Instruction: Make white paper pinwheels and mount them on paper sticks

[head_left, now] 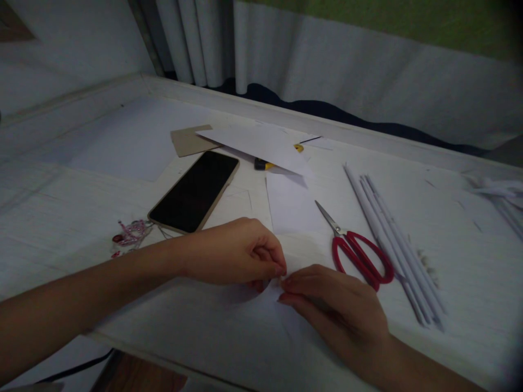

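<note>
My left hand and my right hand meet low in the middle of the view. Thumb and fingertips are pinched together on each, close to touching. Between and below them a piece of white paper shows, its outline faint against the white table. The fingers hide the exact spot where they grip it. Red-handled scissors lie just beyond my right hand, blades pointing away to the left. A phone with a dark screen rests past my left wrist.
Several rolled white paper sticks lie right of the scissors. Behind are a folded white sheet over a black-and-yellow cutter, and a brown card. A beaded pink charm sits by the phone. A raised ledge borders the table's back.
</note>
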`<action>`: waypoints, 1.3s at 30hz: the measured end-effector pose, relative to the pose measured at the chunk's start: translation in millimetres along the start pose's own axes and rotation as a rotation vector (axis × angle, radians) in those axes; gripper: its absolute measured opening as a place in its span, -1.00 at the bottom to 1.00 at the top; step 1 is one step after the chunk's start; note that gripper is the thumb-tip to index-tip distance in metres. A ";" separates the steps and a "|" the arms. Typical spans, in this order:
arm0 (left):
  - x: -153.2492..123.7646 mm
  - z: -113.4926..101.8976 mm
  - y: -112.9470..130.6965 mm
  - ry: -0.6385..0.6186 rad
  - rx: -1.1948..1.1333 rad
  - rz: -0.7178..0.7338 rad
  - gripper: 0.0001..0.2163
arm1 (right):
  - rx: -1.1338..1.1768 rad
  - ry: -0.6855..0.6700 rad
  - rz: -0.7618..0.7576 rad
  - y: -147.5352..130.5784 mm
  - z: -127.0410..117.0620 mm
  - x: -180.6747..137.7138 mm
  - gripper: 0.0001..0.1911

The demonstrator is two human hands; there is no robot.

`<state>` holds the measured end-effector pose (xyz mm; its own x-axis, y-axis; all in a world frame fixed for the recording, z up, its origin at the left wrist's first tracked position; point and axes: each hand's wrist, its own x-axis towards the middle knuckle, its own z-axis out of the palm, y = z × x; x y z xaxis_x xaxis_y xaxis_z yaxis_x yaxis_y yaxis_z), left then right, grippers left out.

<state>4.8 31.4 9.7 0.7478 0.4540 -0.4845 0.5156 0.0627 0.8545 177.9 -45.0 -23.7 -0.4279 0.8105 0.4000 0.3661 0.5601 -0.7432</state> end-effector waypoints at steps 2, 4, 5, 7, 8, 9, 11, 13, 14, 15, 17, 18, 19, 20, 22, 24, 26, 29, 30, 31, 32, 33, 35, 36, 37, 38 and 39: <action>-0.8 0.7 0.9 0.013 0.016 0.007 -0.88 | -0.006 -0.006 0.003 0.1 -0.1 0.5 -0.89; -2.0 1.1 1.8 0.017 0.038 0.019 -0.89 | -0.019 -0.003 0.016 0.2 -0.5 1.2 -0.90; -2.6 1.3 2.2 0.015 0.051 0.030 -0.89 | -0.026 0.002 0.019 0.2 -0.8 1.5 -0.90; -3.5 1.5 3.0 0.009 0.083 0.058 -0.89 | -0.024 0.004 0.009 0.1 -1.6 2.1 -0.90; -3.8 1.5 3.3 0.009 0.101 0.071 -0.89 | -0.017 0.005 0.000 0.0 -1.9 2.3 -0.90; -3.9 1.4 3.6 0.014 0.119 0.080 -0.88 | -0.012 0.006 -0.012 0.0 -2.1 2.5 -0.90; -3.7 1.0 4.1 0.022 0.146 0.095 -0.88 | -0.004 0.005 -0.015 0.2 -2.0 3.0 -0.90; -3.2 0.6 4.6 0.024 0.155 0.107 -0.88 | 0.002 0.009 -0.008 0.7 -1.3 3.5 -0.90; -2.9 0.5 4.8 0.024 0.153 0.110 -0.88 | 0.003 0.010 -0.001 0.9 -1.0 3.7 -0.90; -2.8 0.4 5.0 0.026 0.150 0.112 -0.88 | 0.004 0.012 0.008 1.2 -0.6 3.7 -0.90; -2.6 0.4 5.1 0.027 0.142 0.114 -0.89 | 0.004 0.019 0.019 1.7 0.0 3.5 -0.91; -2.6 0.4 5.1 0.025 0.143 0.116 -0.89 | 0.001 0.020 0.025 1.9 0.3 3.1 -0.92; -2.7 0.3 5.0 0.021 0.144 0.120 -0.89 | 0.000 0.022 0.031 1.9 0.6 2.6 -0.92; -2.7 0.2 4.8 0.017 0.148 0.123 -0.89 | -0.001 0.027 0.037 1.8 0.8 2.2 -0.92; -2.9 -0.4 4.2 0.005 0.157 0.133 -0.90 | 0.003 0.038 0.048 1.1 0.7 1.5 -0.91; -3.0 -1.4 3.5 -0.009 0.169 0.147 -0.89 | 0.010 0.065 0.048 -0.1 -0.9 1.4 -0.86; -2.9 -2.8 2.8 -0.035 0.191 0.157 -0.89 | 0.002 0.099 0.051 -1.3 -4.6 1.9 -0.85; -2.4 -5.2 2.0 -0.087 0.205 0.163 -0.88 | -0.083 0.116 0.094 -1.5 -13.3 3.4 -0.92; -2.3 -5.9 1.9 -0.101 0.202 0.165 -0.89 | -0.124 0.097 0.105 -1.2 -16.2 3.9 -0.91; -2.3 -6.6 1.8 -0.111 0.193 0.167 -0.89 | -0.165 0.067 0.107 -0.9 -18.6 4.4 -0.87; -2.5 -7.2 1.8 -0.122 0.179 0.171 -0.90 | -0.201 0.024 0.098 -0.7 -20.3 4.8 -0.83; -2.9 -7.8 1.7 -0.130 0.162 0.174 -0.90 | -0.229 -0.029 0.080 -0.7 -21.3 5.0 -0.79; -4.1 -9.1 1.8 -0.145 0.122 0.171 -0.91 | -0.275 -0.133 0.032 -1.2 -21.4 4.8 -0.76; -4.8 -9.8 2.0 -0.156 0.100 0.158 -0.91 | -0.300 -0.185 0.006 -1.6 -20.6 4.2 -0.77; -5.6 -10.6 2.3 -0.165 0.083 0.139 -0.90 | -0.330 -0.229 -0.026 -1.9 -19.4 3.4 -0.78; -6.2 -11.3 2.8 -0.176 0.072 0.116 -0.88 | -0.368 -0.258 -0.063 -2.0 -18.2 2.3 -0.77; -6.7 -12.0 3.4 -0.186 0.067 0.093 -0.86 | -0.407 -0.272 -0.103 -1.8 -17.0 0.7 -0.76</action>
<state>-3.5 39.2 18.1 0.8543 0.2832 -0.4359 0.4630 -0.0335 0.8857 190.9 -42.5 -12.9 -0.6591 0.7038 0.2652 0.5804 0.7002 -0.4158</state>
